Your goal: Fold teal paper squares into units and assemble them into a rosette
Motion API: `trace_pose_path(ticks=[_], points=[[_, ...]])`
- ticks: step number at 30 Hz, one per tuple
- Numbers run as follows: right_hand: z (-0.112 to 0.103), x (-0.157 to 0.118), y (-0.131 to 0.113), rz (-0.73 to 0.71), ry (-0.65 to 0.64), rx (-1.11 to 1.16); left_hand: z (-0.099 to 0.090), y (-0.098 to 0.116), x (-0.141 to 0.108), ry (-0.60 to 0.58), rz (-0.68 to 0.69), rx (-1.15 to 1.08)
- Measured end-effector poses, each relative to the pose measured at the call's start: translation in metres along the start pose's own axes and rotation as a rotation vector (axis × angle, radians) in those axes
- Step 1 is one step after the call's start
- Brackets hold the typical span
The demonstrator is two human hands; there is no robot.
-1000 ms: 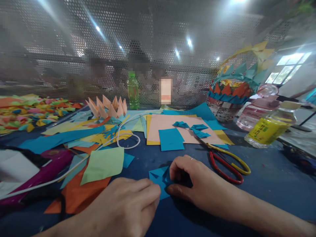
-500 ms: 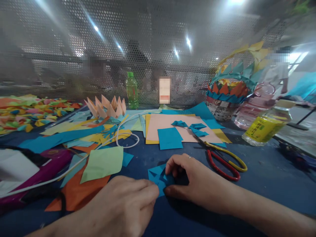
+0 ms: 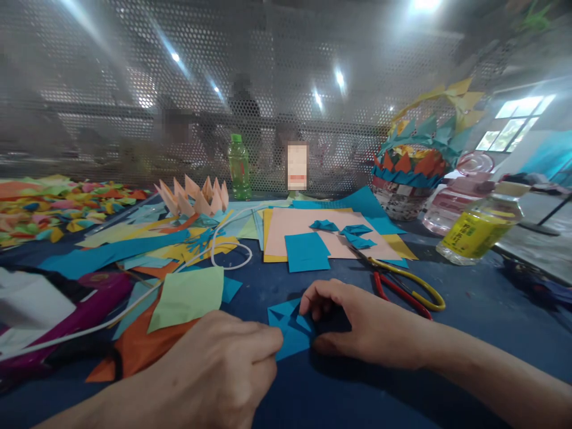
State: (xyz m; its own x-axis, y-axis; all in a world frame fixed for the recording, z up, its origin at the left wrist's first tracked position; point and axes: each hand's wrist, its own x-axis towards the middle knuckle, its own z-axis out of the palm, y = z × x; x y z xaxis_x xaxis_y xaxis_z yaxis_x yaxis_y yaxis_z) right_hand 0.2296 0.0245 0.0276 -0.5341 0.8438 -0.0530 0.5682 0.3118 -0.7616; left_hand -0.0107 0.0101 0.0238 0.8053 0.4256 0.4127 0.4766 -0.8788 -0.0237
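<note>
Paper (image 3: 292, 335) in plain blue lies on the bench (image 3: 326, 396) to the near left of the scissors (image 3: 388, 266), creased, with small triangular flaps folded along its far side. Your left hand (image 3: 227, 357) has its fingers bunched on the left part; its thumb is hidden, so whether it pinches you cannot tell. Your right hand (image 3: 353, 325), nearer the scissors, is curved, thumb and forefinger apart, the forefinger touching the right flap. Your right forearm partly covers the red handle of the scissors, which crowd that side. Left of and beyond the scissors, a pink sheet (image 3: 290, 220) carries small folded pieces (image 3: 358, 229), a blue square (image 3: 307, 252) overlapping its near edge. Well left of the scissors, a green sheet (image 3: 190, 298) overlaps an orange sheet (image 3: 134, 351), near a white cord (image 3: 232, 269). Beyond and right of the scissors stands a basket (image 3: 395, 199).
</note>
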Motion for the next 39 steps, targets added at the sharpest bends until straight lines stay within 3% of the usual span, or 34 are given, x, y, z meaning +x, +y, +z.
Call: trace_pose_path(ticks=[3, 8, 13, 18, 22, 27, 33, 39], points=[[-0.003, 0.002, 0.002, -0.036, -0.014, 0.041, -0.004, -0.003, 0.003, 0.069, 0.082, -0.025], [0.0, 0.006, 0.012, -0.23, 0.164, -0.044, -0.008, -0.002, 0.007, 0.139, 0.095, -0.045], [0.001, 0.007, 0.013, -0.379, 0.093, -0.17, -0.008, 0.0, 0.006, 0.105, 0.075, -0.064], [-0.001, 0.006, 0.009, -0.368, 0.084, -0.278, -0.006, 0.004, 0.003, 0.145, 0.059, -0.07], [-0.001, 0.005, 0.009, -0.374, 0.075, -0.301, -0.005, 0.005, 0.005, 0.244, 0.041, -0.03], [0.0, 0.006, 0.01, -0.37, 0.101, -0.29, -0.006, 0.006, 0.011, 0.32, 0.165, 0.03], [0.0, 0.005, 0.009, -0.368, 0.139, -0.265, -0.005, 0.014, 0.007, 0.24, 0.054, 0.016], [0.005, -0.001, 0.002, -0.207, 0.102, -0.141, -0.003, 0.013, 0.006, 0.199, -0.022, -0.001]])
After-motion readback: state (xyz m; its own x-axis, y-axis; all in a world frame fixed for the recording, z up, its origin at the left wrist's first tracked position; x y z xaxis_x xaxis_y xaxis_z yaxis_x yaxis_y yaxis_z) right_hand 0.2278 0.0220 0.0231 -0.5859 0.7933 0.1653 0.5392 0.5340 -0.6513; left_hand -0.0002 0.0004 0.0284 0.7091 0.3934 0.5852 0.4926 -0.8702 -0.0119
